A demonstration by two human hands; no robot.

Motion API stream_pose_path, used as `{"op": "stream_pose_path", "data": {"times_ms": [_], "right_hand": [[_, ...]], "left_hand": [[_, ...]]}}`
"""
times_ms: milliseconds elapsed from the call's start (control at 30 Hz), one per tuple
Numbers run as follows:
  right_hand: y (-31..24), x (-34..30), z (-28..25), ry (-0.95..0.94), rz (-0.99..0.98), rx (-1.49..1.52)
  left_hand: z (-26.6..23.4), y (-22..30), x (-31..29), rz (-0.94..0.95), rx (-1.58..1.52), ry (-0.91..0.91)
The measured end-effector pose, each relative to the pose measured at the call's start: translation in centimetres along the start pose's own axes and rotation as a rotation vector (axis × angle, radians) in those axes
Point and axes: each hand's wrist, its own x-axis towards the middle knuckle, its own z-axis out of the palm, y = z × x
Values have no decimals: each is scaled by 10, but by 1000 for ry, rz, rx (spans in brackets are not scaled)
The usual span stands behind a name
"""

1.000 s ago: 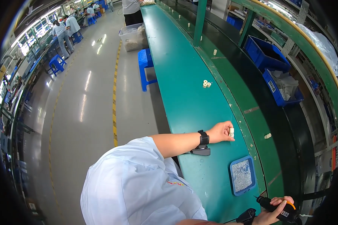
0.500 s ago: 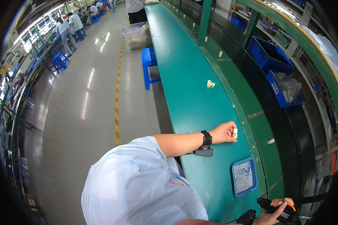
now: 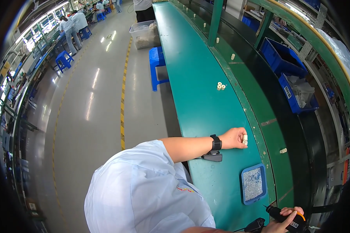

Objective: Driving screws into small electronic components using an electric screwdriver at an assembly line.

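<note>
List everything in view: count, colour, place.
green workbench: one, long, runs up the middle
small cream cylinders: cluster of three, on bench ahead
blue tray: one, holds tiny grey parts, bench near right
blue bins: two, beyond the belt, right
blue stool: one, floor left of bench
clear crate: one, floor behind stool
loose cream part: one, on belt edge
left hand: grip on a cream cylinder, on bench
right hand: grip on black and orange power tool, bottom edge
</note>
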Motion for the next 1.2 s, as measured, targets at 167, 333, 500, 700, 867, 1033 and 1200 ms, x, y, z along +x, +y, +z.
{"op": "stream_pose_path", "data": {"times_ms": [167, 333, 500, 700, 867, 1033, 1200], "right_hand": [[1, 1, 0, 0, 1, -13], [2, 1, -1, -8, 17, -1], [3, 0, 0, -31, 30, 7], [4, -1, -2, -40, 44, 6], [4, 0, 0, -53, 41, 1], [4, -1, 0, -15, 40, 16], [6, -1, -1, -1, 33, 34]], "left_hand": [[-1, 1, 0, -1, 28, -26], [0, -2, 0, 33, -42, -9], [1, -3, 1, 32, -75, 10], [1, 0, -1, 32, 3, -44], [0, -4, 1, 49, -16, 6], [0, -4, 0, 39, -4, -9], [1, -5, 1, 42, -31, -4]]}}
